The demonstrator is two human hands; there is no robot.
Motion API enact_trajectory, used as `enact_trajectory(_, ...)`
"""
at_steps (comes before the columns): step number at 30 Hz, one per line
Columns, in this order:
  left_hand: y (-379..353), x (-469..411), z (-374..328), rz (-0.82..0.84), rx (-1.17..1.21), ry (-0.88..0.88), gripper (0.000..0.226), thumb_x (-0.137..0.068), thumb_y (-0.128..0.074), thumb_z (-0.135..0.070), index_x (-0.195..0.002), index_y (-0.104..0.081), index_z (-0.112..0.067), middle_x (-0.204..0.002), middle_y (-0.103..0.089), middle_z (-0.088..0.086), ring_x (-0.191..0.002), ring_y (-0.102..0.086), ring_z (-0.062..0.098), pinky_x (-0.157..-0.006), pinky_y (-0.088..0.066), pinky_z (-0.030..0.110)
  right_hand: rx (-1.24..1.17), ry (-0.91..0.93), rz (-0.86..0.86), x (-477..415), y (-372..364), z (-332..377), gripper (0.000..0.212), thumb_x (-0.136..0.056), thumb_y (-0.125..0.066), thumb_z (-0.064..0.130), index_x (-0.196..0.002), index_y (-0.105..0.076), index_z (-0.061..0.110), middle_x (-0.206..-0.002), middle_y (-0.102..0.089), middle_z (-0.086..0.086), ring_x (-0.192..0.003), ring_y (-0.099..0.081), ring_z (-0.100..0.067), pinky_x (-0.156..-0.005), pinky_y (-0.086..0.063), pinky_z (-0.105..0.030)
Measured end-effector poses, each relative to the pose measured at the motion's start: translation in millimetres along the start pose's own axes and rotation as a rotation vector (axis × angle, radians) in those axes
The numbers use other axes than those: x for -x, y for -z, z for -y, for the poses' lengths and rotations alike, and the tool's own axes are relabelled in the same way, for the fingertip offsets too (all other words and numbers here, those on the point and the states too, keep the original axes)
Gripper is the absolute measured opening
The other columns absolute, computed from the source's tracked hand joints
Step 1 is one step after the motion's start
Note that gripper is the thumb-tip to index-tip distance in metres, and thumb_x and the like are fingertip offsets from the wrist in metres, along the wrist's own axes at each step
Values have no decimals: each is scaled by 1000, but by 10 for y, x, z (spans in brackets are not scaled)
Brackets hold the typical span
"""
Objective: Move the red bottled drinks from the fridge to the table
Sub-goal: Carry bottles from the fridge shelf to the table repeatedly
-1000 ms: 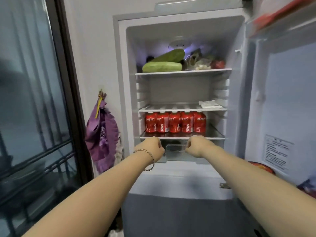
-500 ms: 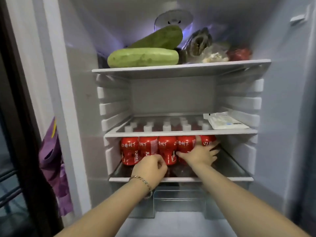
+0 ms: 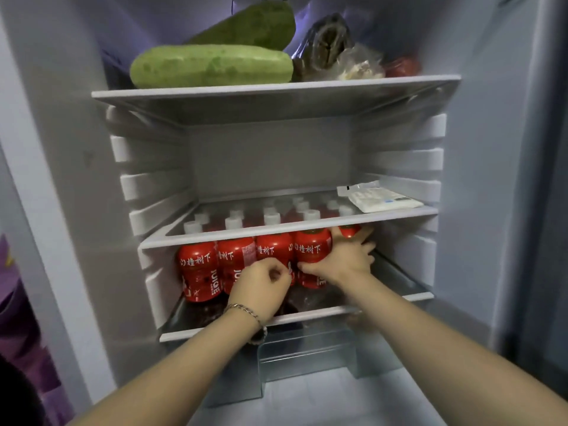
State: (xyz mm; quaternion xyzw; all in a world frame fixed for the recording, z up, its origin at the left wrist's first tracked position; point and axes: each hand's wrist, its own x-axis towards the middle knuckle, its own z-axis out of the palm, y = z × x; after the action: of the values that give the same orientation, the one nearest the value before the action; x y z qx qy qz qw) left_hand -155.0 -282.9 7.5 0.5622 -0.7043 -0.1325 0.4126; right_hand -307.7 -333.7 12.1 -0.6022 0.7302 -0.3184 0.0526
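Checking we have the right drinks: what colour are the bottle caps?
White caps, head view, through the shelf.

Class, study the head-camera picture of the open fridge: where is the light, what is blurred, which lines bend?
Head view: bluish light glows behind the pale green gourds at the top; the red plastic juice bottles look slightly blurred; the wide lens slants the white shelf edges.

Upright red bottles (image 3: 236, 265), lower shelf (image 3: 307, 315)
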Motion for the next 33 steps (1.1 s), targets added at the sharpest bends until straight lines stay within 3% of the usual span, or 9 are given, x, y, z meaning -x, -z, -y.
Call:
enact_trajectory(2, -30, -45, -66, -26, 60, -47, 13, -88, -58, -22, -97, -66, -18, -101, -64, 0, -87, -60, 9, -78, -48, 19, 19, 21, 10, 93, 64, -3, 104, -52, -75, 67, -139, -27, 34, -149, -3, -27, -131, -22, -47, -109, -32, -50)
enact_trajectory(6, -154, -144, -229, -25, 188, -10, 43, -82, -64, -39, -117, -56, -14, -115, -57, 3, -103, -58, 16, -93, -50, 34, 31, 73, 89, 269, 201, -32, 104, -53, -76, 62, -140, -27, 32, -145, -9, -25, -130, -23, -44, -108, -34, -48)
enact_trajectory(12, -293, -310, -445, 45, 318, 99, 29, -82, -65, -41, -98, -59, -17, -92, -62, -2, -92, -61, 18, -77, -43, 24, -86, 166, 77, 392, 209, -170, 90, -52, -79, 59, -128, -38, 36, -140, -14, -12, -127, -28, -35, -107, -36, -47)
enact_trajectory(17, -232, -320, -431, 86, 359, 134, 23, -85, -62, -38, -81, -63, -15, -75, -64, -3, -71, -60, 12, -66, -46, 23, -661, 114, -16, 443, 46, -434, 103, -49, -90, 39, -132, -30, 37, -134, -27, 4, -119, -43, -13, -106, -42, -39)
enact_trajectory(19, -162, -252, -434, 127, 408, 112, 19, -85, -64, -35, -74, -61, -20, -70, -64, -4, -65, -61, 7, -58, -46, 17, -770, 93, 31, 379, 10, -482, 115, -45, -89, 47, -139, -23, 33, -137, -38, 2, -121, -49, -16, -102, -46, -44)
enact_trajectory(21, -111, -189, -434, 129, 469, 117, 15, -85, -64, -33, -75, -57, -25, -73, -64, -6, -66, -60, 4, -56, -44, 15, -843, 17, 63, 302, 46, -501, 105, -60, -84, 37, -143, -19, 27, -135, -49, -4, -115, -55, -18, -100, -48, -43)
enact_trajectory(25, -98, -101, -373, -80, 514, 132, 16, -84, -67, -28, -82, -51, -27, -82, -57, -11, -76, -56, 6, -62, -41, 16, -581, -70, 24, 273, 51, -428, 84, -61, -87, 29, -128, -38, 18, -122, -60, -5, -105, -60, -20, -91, -49, -33)
enact_trajectory(29, -117, -44, -275, -242, 340, 59, 18, -79, -70, -28, -86, -55, -20, -96, -52, 1, -99, -52, 20, -87, -43, 31, -477, -132, -79, 474, 14, -204, 84, -58, -83, 43, -123, -37, 19, -114, -61, -4, -100, -63, -24, -86, -53, -37)
enact_trajectory(33, -24, 59, -226, -349, 271, -155, 12, -73, -73, -18, -77, -62, -18, -84, -54, -3, -88, -51, 15, -75, -38, 20, -345, -119, -130, 661, -14, -155, 88, -60, -78, 56, -129, -34, 22, -116, -58, 0, -101, -62, -24, -82, -51, -34)
